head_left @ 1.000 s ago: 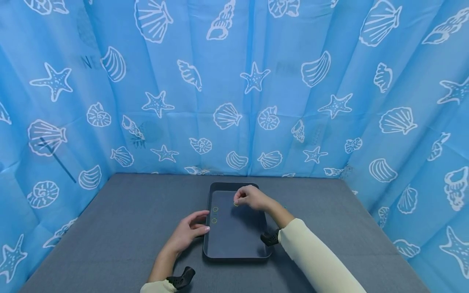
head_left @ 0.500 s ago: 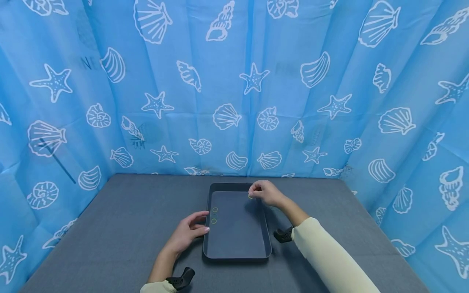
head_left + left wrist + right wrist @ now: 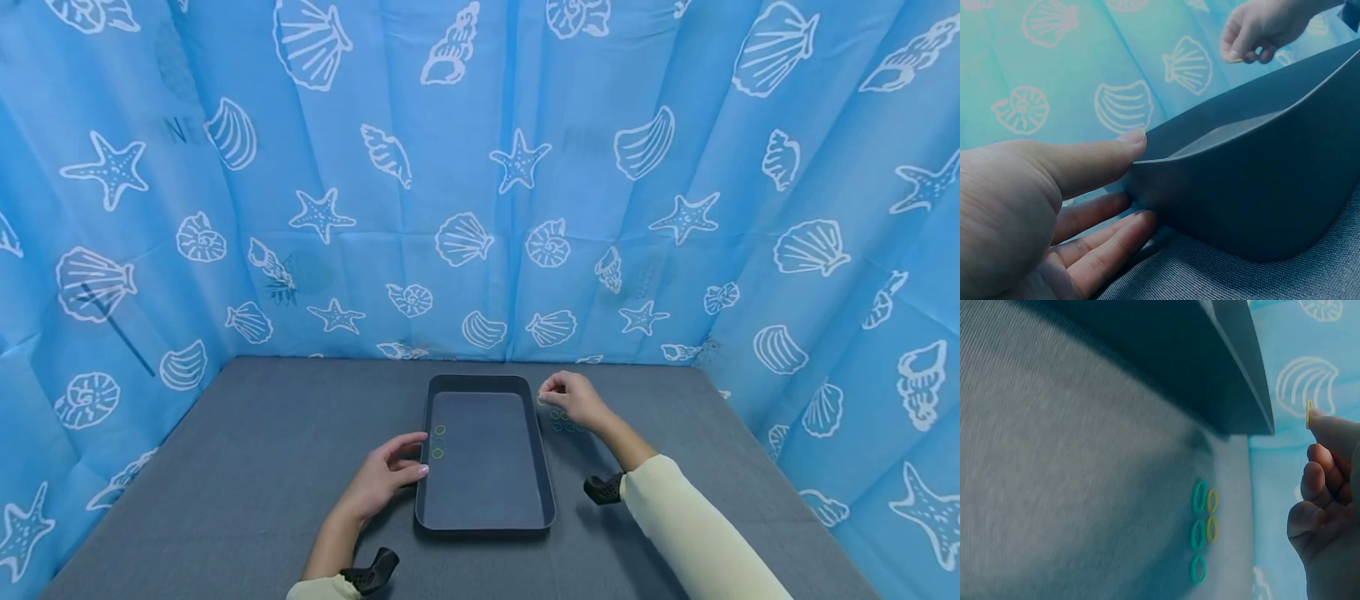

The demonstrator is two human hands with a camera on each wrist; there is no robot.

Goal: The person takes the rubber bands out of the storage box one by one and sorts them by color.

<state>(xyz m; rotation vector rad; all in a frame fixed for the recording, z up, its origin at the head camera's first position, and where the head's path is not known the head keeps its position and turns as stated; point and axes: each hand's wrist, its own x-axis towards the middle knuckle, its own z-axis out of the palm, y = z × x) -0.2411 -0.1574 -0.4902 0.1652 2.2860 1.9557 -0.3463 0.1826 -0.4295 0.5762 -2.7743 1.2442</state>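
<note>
In the head view, my right hand [image 3: 577,400] is raised just beyond the tray's right rim and pinches a small yellow ring [image 3: 1309,415] between thumb and finger. My left hand [image 3: 386,475] rests against the left side of the dark grey tray [image 3: 487,492]. The left wrist view shows the left thumb [image 3: 1100,164] at the tray's rim and relaxed fingers by its outer wall. Along the left inside of the tray lie a yellow ring [image 3: 440,430], another yellow ring [image 3: 437,453] and a faint green ring between them.
To the tray's right, on the grey cloth [image 3: 645,450], lie green rings [image 3: 1198,535] in a line beside two yellow rings [image 3: 1212,529]. A blue shell-print curtain [image 3: 480,208] surrounds the table's back and sides.
My right hand has moved right, from above the tray to past its right rim, still pinching the yellow ring. Rings on the cloth there have come into view. My left hand stays in place.
</note>
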